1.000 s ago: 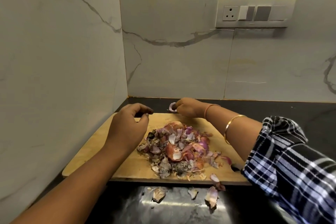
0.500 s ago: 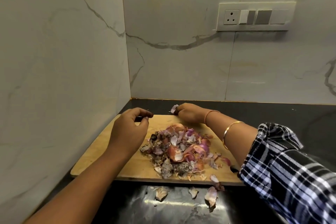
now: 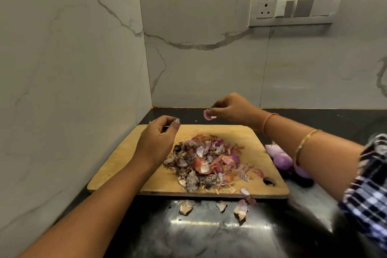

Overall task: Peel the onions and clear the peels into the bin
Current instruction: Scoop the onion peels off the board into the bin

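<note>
Pale marble walls (image 3: 209, 58) meet in a corner behind a dark, glossy table (image 3: 209, 236), where a person in a checked sleeve (image 3: 368, 195) works over a wooden cutting board (image 3: 125, 165) lying flat near the left wall. A white switch panel (image 3: 295, 8) is fixed high on the back wall. A heap of red and papery onion peels (image 3: 207, 161) covers the middle of the board. The left hand (image 3: 156, 142) hovers over the board's far left part, just beside the heap, its grip curled with fingertips close to the thumb; whether it holds anything cannot be told. The right hand (image 3: 232, 109), two bangles (image 3: 305, 142) on its forearm, is raised above the board's far edge, its grip pinching a single pale purple peel (image 3: 207, 115). Peeled onions (image 3: 281, 159) lie on the table off the board's right edge, partly hidden under the right forearm. A few loose scraps (image 3: 240, 209) lie on the table just in front of the board's near edge.
</note>
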The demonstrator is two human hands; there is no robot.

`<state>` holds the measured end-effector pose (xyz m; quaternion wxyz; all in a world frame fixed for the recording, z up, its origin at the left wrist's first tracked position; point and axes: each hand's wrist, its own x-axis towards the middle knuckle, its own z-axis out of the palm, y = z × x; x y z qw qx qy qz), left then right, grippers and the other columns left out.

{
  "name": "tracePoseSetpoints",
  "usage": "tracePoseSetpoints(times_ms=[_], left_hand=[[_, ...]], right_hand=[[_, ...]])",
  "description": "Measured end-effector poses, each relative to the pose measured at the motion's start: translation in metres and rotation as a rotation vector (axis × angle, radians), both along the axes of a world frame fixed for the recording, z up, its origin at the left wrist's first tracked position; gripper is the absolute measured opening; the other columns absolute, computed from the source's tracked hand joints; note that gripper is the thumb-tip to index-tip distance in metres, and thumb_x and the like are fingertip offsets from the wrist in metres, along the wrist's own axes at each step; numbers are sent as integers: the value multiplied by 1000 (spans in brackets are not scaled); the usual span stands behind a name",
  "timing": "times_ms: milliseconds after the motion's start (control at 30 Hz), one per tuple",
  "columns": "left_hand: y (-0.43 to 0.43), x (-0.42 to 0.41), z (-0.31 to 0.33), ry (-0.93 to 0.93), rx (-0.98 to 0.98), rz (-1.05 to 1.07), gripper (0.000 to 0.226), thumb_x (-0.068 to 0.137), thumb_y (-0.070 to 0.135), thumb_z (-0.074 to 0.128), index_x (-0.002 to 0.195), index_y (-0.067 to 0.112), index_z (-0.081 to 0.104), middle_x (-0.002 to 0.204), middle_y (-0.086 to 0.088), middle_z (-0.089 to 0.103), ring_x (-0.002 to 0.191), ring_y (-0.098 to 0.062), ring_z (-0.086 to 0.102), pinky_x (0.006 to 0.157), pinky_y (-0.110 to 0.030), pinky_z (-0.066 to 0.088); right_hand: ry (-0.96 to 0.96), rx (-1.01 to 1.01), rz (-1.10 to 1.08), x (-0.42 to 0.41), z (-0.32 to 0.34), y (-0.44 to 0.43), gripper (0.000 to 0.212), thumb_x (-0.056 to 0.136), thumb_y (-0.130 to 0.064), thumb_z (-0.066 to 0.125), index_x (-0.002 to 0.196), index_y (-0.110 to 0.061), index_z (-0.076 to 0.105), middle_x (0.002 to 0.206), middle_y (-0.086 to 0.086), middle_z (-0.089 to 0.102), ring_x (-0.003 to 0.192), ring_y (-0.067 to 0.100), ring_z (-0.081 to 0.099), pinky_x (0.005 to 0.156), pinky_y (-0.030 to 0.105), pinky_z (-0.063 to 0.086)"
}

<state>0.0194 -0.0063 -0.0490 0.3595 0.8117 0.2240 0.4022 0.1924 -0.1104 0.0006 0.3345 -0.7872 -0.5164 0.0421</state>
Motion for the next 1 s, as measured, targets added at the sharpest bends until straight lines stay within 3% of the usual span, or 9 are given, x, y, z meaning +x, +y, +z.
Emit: tracePoseSetpoints(times_ms=[100, 267, 433, 533, 700, 767, 867, 933, 1000], left_hand=[[-9, 0, 1, 69, -121, -75, 34, 96, 37, 36, 119, 20, 55, 111, 6, 56, 105, -10, 50, 79, -22, 36], [-13, 2, 0, 144, -256, -122, 54, 93, 53, 28, 134, 20, 42, 137, -3, 46, 126, -21, 41, 105, -38, 32], [-22, 2, 2, 155, -324, -149, 55, 94, 53, 25, 138, 22, 39, 141, -5, 42, 130, -22, 37, 103, -35, 29], [-26, 4, 3, 168, -359, -164, 57, 94, 54, 23, 140, 23, 37, 145, -5, 38, 133, -23, 33, 105, -37, 27], [-37, 11, 8, 173, -397, -206, 54, 96, 51, 22, 139, 23, 38, 145, -7, 37, 132, -24, 35, 108, -38, 28], [-42, 12, 10, 179, -453, -245, 48, 97, 49, 24, 125, 20, 51, 132, -10, 50, 123, -25, 45, 107, -38, 33], [-44, 14, 13, 160, -573, -278, 49, 96, 50, 30, 99, 13, 61, 102, -8, 60, 110, -26, 55, 104, -40, 38], [-46, 14, 14, 102, -646, -309, 57, 96, 48, 33, 104, -1, 60, 98, -17, 63, 102, -29, 59, 95, -38, 44], [-51, 13, 16, 45, -698, -316, 63, 97, 44, 33, 114, -15, 47, 97, -31, 63, 91, -34, 61, 76, -33, 47]], right_hand=[[7, -15, 27, -16, -5, -22, 26, 84, -24, 69, 100, -4, 68, 96, 9, 69, 90, 24, 62, 81, 34, 51], [92, 79, 1, -37, -24, -36, 22, 87, -15, 65, 108, -12, 59, 103, 4, 64, 95, 18, 61, 84, 30, 51], [225, 158, -62, -50, -34, -41, 31, 94, -13, 49, 124, -12, 54, 117, 3, 58, 108, 18, 54, 91, 28, 46], [217, 56, -113, -53, -37, -41, 34, 97, -18, 42, 128, -7, 51, 126, 7, 56, 113, 21, 51, 100, 35, 41], [246, 38, -99, -72, -38, -26, 35, 100, -21, 34, 118, -1, 55, 118, 12, 58, 106, 23, 52, 90, 32, 39], [292, 54, -83, -81, -36, -20, 34, 98, -17, 34, 114, 2, 58, 107, 11, 59, 97, 21, 51, 81, 31, 38], [371, 59, -72, -88, -34, -12, 34, 96, -12, 34, 111, 6, 58, 106, 18, 61, 101, 31, 56, 80, 37, 45], [448, 57, -85, -90, -34, -11, 35, 95, -12, 32, 109, 7, 58, 101, 22, 60, 97, 37, 58, 70, 39, 46], [584, 64, -85, -91, -33, -10, 34, 94, -14, 32, 100, 4, 59, 91, 21, 57, 82, 34, 58, 57, 34, 42]])
